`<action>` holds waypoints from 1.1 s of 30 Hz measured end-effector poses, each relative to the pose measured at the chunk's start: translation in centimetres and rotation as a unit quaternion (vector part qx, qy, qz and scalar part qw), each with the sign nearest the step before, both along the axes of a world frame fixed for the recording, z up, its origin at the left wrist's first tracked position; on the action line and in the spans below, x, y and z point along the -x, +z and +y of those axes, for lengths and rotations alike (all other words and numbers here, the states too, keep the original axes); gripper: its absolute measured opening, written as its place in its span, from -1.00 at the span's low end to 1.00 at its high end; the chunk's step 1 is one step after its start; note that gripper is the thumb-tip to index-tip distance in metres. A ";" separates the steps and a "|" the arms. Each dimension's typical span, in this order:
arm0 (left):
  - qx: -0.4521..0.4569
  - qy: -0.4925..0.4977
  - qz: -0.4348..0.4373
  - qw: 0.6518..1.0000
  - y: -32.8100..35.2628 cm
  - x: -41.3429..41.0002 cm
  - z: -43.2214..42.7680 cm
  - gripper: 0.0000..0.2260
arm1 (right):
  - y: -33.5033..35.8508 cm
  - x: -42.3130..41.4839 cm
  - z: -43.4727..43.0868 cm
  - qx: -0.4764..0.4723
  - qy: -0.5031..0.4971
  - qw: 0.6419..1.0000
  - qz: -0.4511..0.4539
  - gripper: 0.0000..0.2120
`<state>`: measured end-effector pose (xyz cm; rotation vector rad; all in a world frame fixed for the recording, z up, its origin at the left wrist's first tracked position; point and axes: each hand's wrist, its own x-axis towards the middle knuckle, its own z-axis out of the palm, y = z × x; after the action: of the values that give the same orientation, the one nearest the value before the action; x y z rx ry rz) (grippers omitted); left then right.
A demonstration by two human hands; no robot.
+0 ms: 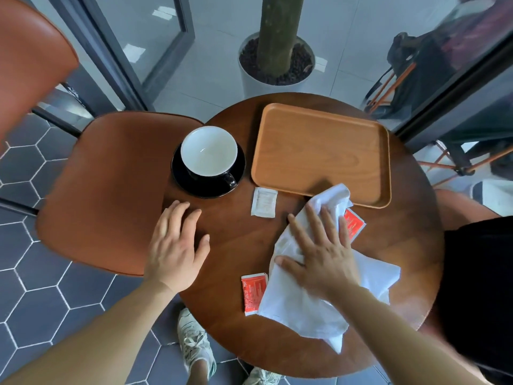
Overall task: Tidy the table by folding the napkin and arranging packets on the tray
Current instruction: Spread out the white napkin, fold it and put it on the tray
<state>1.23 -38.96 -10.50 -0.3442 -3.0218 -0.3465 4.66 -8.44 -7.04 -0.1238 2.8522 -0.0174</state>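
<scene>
A crumpled white napkin [305, 301] lies on the round wooden table [230, 240], its far tip over the near rim of the wooden tray [322, 151]. My right hand [319, 251] presses flat on the napkin with spread fingers. My left hand [177, 243] rests open on the table's left edge. A white packet [263, 202] lies in front of the tray. One red packet [353, 224] peeks out from under the napkin on the right. Another red packet [253, 293] lies at the napkin's near left edge, partly tucked under it.
A white-lined black cup [209, 155] on a black saucer [180, 173] stands left of the tray. An orange chair [111, 190] sits against the table's left side. A planter [274, 65] stands beyond the table, and glass walls close in behind.
</scene>
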 end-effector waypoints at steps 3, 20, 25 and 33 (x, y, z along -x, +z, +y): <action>0.003 0.001 -0.002 1.000 0.2 0.0 0.1 -0.55 | -1.0 -0.3 0.0 0.014 -0.006 0.999 0.044 -0.22; -0.327 0.278 -0.033 0.903 7.4 2.4 9.8 -0.74 | -2.4 -0.4 0.3 0.050 -0.017 0.993 0.101 -0.25; -0.421 0.388 -0.059 0.817 8.3 4.6 11.5 -0.68 | -2.5 -0.4 0.3 0.049 -0.016 0.993 0.105 -0.25; -0.499 0.445 -0.075 0.740 8.0 6.1 12.5 -0.70 | -2.6 -0.5 0.4 0.051 -0.015 0.992 0.113 -0.26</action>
<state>-4.89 -26.49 -2.54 1.1626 -2.1972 -1.7116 5.19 -8.05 -9.66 -0.1115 3.0806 -0.1657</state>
